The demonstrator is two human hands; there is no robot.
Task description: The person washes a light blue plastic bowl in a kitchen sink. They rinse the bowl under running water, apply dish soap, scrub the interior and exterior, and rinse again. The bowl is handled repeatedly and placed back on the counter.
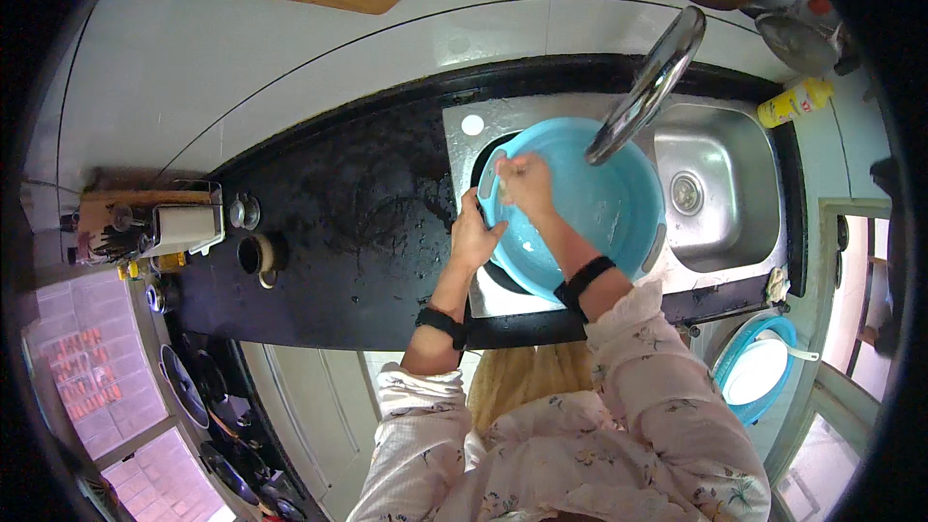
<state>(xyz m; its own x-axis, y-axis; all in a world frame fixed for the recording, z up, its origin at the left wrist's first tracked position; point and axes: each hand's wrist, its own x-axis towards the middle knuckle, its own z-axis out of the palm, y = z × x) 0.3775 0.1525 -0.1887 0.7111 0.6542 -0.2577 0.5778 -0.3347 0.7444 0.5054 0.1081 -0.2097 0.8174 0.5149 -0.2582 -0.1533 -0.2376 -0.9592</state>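
A light-blue plastic basin (580, 232) with grey handle grips rests over the left bowl of a stainless-steel double sink (500, 304). My left hand (475, 238) grips the basin's left rim, just below one handle, with the thumb over the edge. Inside the basin, my right hand (529, 185) presses its curled fingers against the left inner wall. A small pale pad (505, 192) shows under those fingers, blurred and mostly covered. A little water glistens on the basin's floor. The chrome faucet (645, 90) reaches over the basin's back right edge.
The right sink bowl (725, 196) has a drain strainer (686, 193). A yellow bottle (794, 103) stands in the back right corner. On the wet black countertop (348, 232) are a mug (259, 257) and small jars (245, 212). A knife-and-board rack (185, 221) stands far left.
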